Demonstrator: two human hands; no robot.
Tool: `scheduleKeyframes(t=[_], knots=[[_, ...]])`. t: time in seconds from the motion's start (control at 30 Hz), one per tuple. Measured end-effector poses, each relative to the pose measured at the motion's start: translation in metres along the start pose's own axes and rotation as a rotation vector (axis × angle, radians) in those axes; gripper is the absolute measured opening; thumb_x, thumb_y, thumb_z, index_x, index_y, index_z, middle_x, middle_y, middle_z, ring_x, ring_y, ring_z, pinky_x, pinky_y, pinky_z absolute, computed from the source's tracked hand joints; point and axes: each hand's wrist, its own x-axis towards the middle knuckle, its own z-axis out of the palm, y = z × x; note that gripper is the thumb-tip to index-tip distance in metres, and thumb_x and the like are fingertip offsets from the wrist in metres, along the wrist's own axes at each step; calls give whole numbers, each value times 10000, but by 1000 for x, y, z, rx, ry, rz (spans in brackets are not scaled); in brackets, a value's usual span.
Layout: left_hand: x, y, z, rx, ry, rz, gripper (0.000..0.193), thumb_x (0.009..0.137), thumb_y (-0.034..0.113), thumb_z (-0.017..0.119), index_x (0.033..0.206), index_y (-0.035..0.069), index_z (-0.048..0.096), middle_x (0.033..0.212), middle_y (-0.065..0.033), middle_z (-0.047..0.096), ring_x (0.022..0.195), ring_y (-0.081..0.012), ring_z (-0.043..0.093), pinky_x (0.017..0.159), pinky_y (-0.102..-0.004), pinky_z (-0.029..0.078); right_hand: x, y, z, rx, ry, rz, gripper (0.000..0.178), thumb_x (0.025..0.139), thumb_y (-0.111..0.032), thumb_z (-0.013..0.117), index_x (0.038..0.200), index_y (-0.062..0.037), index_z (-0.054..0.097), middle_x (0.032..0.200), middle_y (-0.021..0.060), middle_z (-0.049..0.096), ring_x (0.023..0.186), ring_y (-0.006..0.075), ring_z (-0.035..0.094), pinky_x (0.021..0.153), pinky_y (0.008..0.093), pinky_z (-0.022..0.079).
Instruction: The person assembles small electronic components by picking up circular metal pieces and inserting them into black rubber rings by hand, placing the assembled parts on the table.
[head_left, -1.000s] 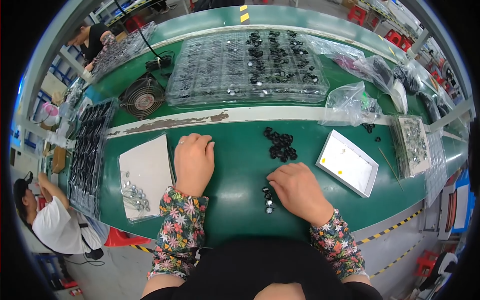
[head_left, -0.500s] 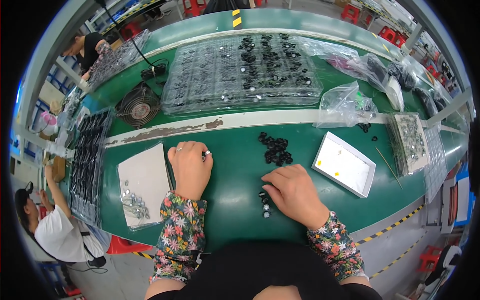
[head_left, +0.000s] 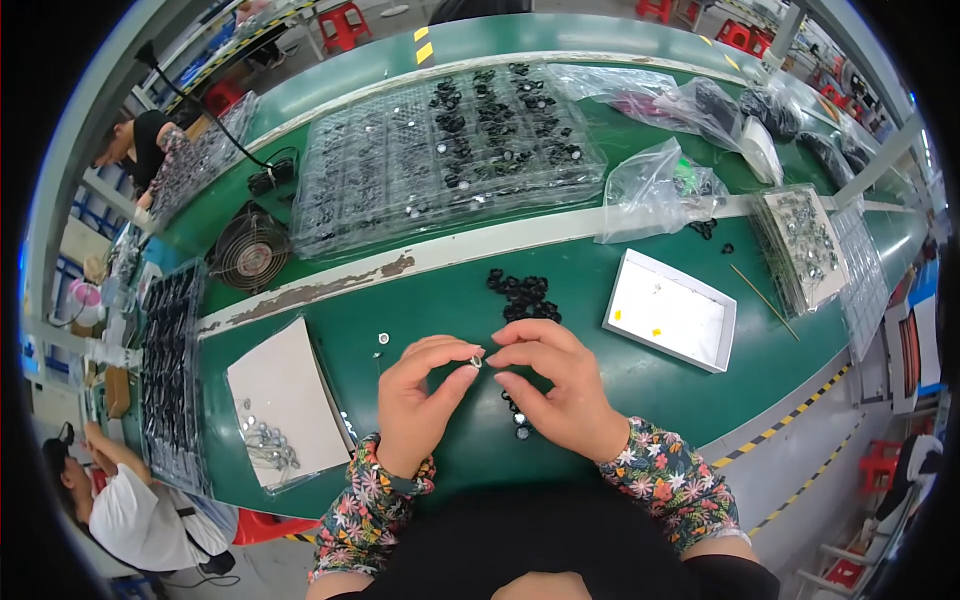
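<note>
My left hand [head_left: 425, 400] pinches a small silver ring-shaped part [head_left: 476, 362] between thumb and forefinger, above the green bench. Facing it, my right hand [head_left: 565, 390] has its thumb and fingers apart, the fingertips close to the ring; I see nothing held in them. Just beyond the right hand lies a pile of small black parts [head_left: 522, 290]. A short row of small parts runs beneath that hand, partly hidden, with a shiny round one [head_left: 522, 433] at its near end. Beyond my left hand rests a small silver-white round piece [head_left: 383, 339].
At left, a pale card [head_left: 290, 390] carries several silver pieces. A shallow white box [head_left: 650, 320] with yellow bits stands at right, near a thin stick [head_left: 765, 302]. Stacked clear trays [head_left: 380, 170], a fan [head_left: 248, 250] and plastic bags [head_left: 655, 190] lie farther back. Two people work at left.
My left hand has come right and nearer, now showing the silver ring in its pinch. My right hand has moved slightly toward it, fingers spreading. The whole view has shifted and tilted.
</note>
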Motion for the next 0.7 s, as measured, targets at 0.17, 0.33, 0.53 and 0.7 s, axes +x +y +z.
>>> scheduleKeyframes(t=[0.17, 0.33, 0.53, 0.7], knots=[[-3, -5, 7, -274, -52, -121, 187, 794, -60, 631, 970, -4, 656, 980, -86, 658, 923, -155, 597, 828, -269, 465, -2, 1, 1, -161, 16, -74, 213, 684, 5, 686, 884, -49, 636, 1053, 102, 590, 934, 262, 581, 773, 352, 481], [-6, -9, 7, -322, -68, -136, 183, 808, -59, 621, 982, -13, 655, 992, -98, 657, 917, -148, 604, 815, -258, 474, 0, -2, 0, -266, 31, -160, 207, 665, 3, 695, 852, -64, 633, 1033, 85, 600, 916, 258, 584, 766, 359, 466], [-6, -9, 8, -337, -54, -188, 165, 826, -56, 602, 976, -15, 658, 1002, -102, 656, 916, -149, 604, 829, -259, 476, 1, -1, 0, -321, 54, -217, 210, 641, -2, 699, 829, -59, 627, 989, 78, 610, 875, 257, 593, 742, 364, 455], [-6, -7, 10, -482, -47, -248, 175, 822, -75, 598, 988, -25, 624, 977, -97, 648, 914, -150, 598, 843, -270, 474, 2, -3, 2, -391, 67, -281, 213, 618, 4, 693, 812, -47, 620, 977, 78, 606, 846, 260, 598, 723, 374, 450]])
